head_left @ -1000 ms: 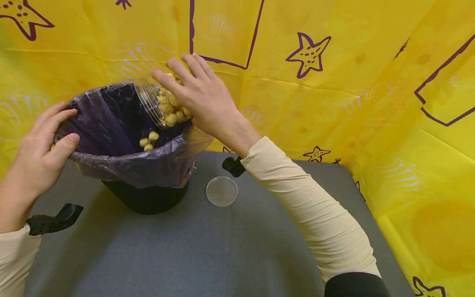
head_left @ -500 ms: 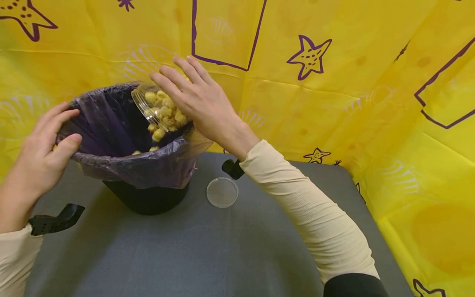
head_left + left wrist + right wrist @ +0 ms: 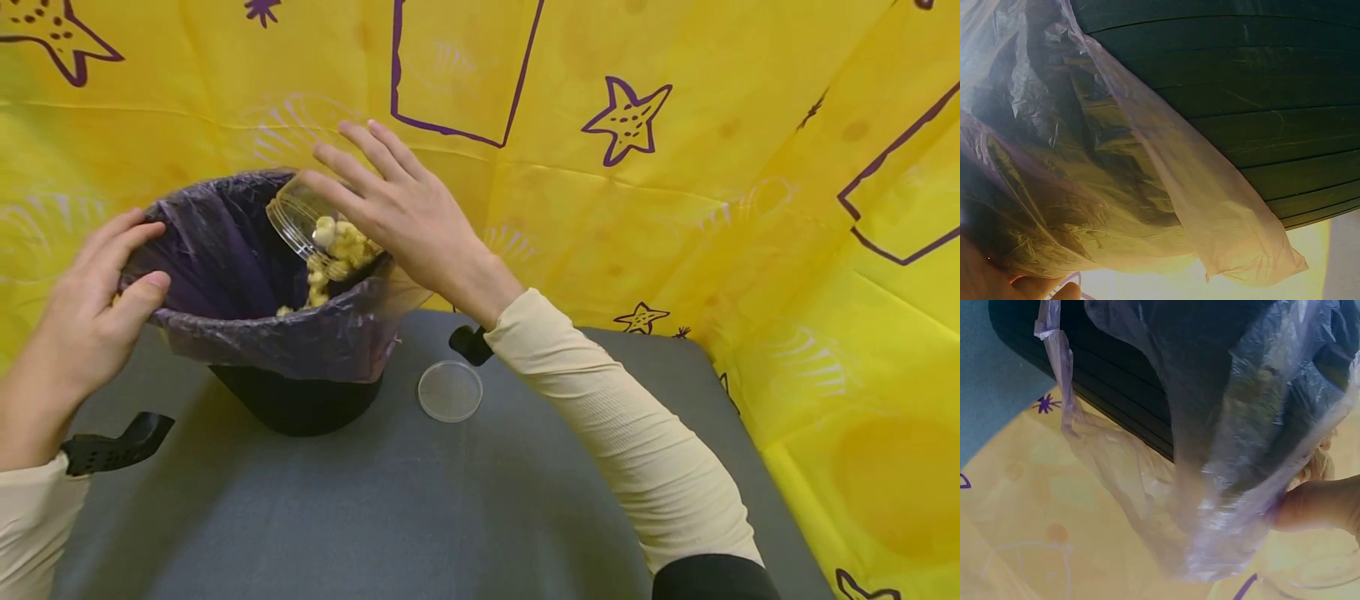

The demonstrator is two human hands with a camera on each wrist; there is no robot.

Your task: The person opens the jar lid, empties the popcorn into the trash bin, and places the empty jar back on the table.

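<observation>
My left hand point(image 3: 86, 325) grips the rim of a black bin point(image 3: 296, 404), its fingers inside the purple bag liner point(image 3: 270, 342). In my right hand point(image 3: 412, 221) is a clear plastic jar point(image 3: 294, 208), tilted with its mouth over the bin. Yellow popcorn point(image 3: 347, 248) fills part of the jar, and several pieces spill from its lower edge into the bin. The bin's bottom is hidden. The right wrist view shows a digit of that hand point(image 3: 1322, 506) beside the hanging liner point(image 3: 1229, 481); the left wrist view shows the bin's ribbed side point(image 3: 1260, 94).
A round clear lid point(image 3: 450, 392) lies on the dark grey table point(image 3: 420, 508), right of the bin. A yellow cloth point(image 3: 720, 167) printed with purple starfish stands close behind and along the right side.
The jar tips further with its mouth lower, and it holds less popcorn as pieces drop into the bin. My left hand stays on the rim.
</observation>
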